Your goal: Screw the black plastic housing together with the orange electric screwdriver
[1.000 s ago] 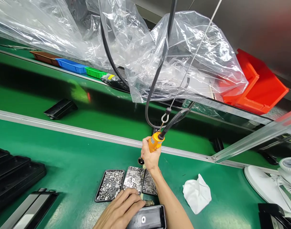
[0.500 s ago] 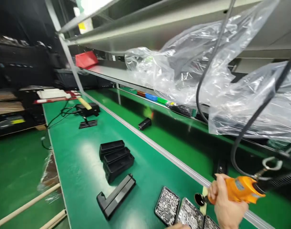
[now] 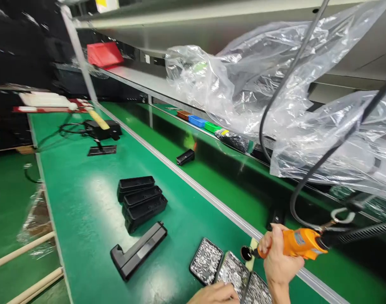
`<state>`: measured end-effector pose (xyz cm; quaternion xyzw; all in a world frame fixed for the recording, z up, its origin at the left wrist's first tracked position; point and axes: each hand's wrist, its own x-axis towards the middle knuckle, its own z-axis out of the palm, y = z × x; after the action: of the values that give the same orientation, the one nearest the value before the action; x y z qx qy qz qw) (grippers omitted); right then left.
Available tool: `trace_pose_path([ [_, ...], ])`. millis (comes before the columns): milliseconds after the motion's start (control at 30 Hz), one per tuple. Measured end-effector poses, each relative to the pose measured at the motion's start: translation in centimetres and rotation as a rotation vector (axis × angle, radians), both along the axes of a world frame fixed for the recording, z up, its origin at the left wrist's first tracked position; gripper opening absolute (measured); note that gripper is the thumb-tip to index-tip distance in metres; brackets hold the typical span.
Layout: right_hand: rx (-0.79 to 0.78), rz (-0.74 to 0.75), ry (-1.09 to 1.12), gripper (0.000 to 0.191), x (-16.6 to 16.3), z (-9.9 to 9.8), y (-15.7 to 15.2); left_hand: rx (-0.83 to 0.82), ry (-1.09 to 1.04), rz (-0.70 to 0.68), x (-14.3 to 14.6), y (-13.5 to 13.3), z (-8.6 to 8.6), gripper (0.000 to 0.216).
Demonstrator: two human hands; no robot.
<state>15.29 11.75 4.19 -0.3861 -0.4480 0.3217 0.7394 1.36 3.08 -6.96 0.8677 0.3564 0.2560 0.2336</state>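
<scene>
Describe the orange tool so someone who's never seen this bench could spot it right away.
Start at the green workbench and follow its metal rail toward the near right end, above the screw trays. There the right hand grips the orange electric screwdriver. It is the only orange item there, hanging from a hook with a black cable behind.
</scene>
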Motion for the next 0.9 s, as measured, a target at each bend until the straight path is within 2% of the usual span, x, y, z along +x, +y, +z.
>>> trace_pose_path([
  [67, -0.022, -0.019, 0.013, 0.036, -0.3, 0.0, -0.2, 0.042, -0.037, -0.09, -0.8, -1.7, 2.2, 0.018],
  [100, -0.039, 0.008, 0.026, 0.037, -0.4, 0.0, -0.3, 0.063, -0.051, -0.134, -1.3, -2.4, 3.4, 0.024],
  [167, -0.039, 0.026, 0.04, 0.038, -0.5, 0.1, -0.4, 0.084, -0.027, -0.122, -2.1, -3.4, 5.3, 0.03],
  [233, -0.037, -0.005, 0.013, 0.038, -0.4, 0.6, -0.6, 0.053, -0.026, -0.139, -2.4, -3.7, 6.3, 0.041],
  [300, -0.01, -0.021, 0.008, 0.036, -0.1, 1.7, -1.4, 0.023, -0.039, -0.14, -2.4, -3.7, 6.3, 0.055],
  [433, 0.046, 0.044, 0.048, 0.026, 0.7, 5.1, -5.5, 0.005, -0.052, -0.125, -2.4, -3.9, 4.6, 0.075],
  [567, 0.032, 0.082, 0.05, 0.021, 1.1, 7.0, -10.7, -0.03, -0.054, -0.132, -2.6, -4.1, 4.2, 0.064],
  [633, 0.015, 0.118, 0.05, 0.019, 1.0, 6.8, -12.8, -0.054, -0.049, -0.145, -2.7, -4.1, 4.6, 0.06],
  [733, -0.007, 0.162, 0.05, 0.017, 0.5, 5.5, -14.9, -0.076, -0.027, -0.164, -2.6, -4.1, 5.3, 0.058],
  [900, -0.014, 0.215, 0.024, 0.014, -0.3, 3.1, -15.9, -0.102, 0.004, -0.161, -2.5, -4.1, 5.8, 0.053],
])
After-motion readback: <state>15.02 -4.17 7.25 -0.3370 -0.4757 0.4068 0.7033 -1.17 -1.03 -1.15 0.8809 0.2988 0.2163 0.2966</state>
